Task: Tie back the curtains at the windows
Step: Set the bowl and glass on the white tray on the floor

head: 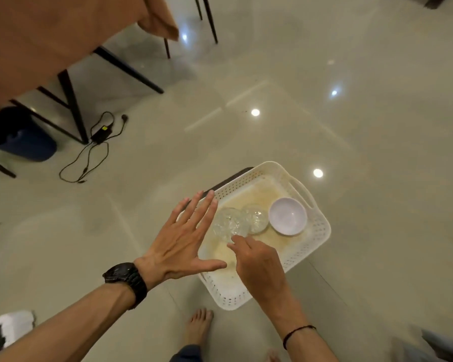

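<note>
curtains unseen; your right hand (259, 265) pinches a glass bowl (228, 222) in the basket (321, 231), left hand (181, 244) splayed empty, likely for balance

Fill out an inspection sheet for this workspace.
Surface: glossy pale tiled floor, ceiling lights reflected in it.
Job's things: nothing seen; no curtain or tie-back in view.
Clutter: white slotted basket holding a near glass bowl, a second glass bowl and a white bowl.
Hands: left hand flat, fingers spread over the basket's left edge; right hand curled at the near glass bowl's rim, grip unclear.
Cables: black power adapter with loose cord on the floor, by a table leg.
Surroundings: table under a brown cloth, dark blue object beneath it, bare foot.
</note>
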A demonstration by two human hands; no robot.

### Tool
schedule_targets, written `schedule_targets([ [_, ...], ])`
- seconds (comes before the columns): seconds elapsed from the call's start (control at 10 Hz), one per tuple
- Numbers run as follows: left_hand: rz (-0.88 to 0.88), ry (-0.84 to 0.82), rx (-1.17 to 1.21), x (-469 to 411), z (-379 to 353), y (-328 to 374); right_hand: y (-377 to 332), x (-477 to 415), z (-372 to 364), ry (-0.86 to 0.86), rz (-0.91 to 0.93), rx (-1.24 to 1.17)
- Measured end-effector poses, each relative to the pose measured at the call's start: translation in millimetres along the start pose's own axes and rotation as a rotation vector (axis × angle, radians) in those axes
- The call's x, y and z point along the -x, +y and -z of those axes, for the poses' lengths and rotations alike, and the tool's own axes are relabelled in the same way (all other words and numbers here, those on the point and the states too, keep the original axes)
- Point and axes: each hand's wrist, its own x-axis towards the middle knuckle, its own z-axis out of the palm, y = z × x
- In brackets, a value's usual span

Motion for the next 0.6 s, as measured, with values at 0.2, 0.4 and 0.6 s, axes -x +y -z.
schedule_targets([
  [0.2, 0.02, -0.019, 0.036, 5, -21, -5, 15, 18, -28, -0.21, 0.035, 0.01],
  [0.4, -0.006, -0.071, 0.016, -4, -36, -3, 24, 34, -48, -0.375, 0.028, 0.018],
  [0.6, -0.015, -0.009, 0.053, -11, -27, 4, 15, 25, -23, -0.36, -0.007, 0.053],
])
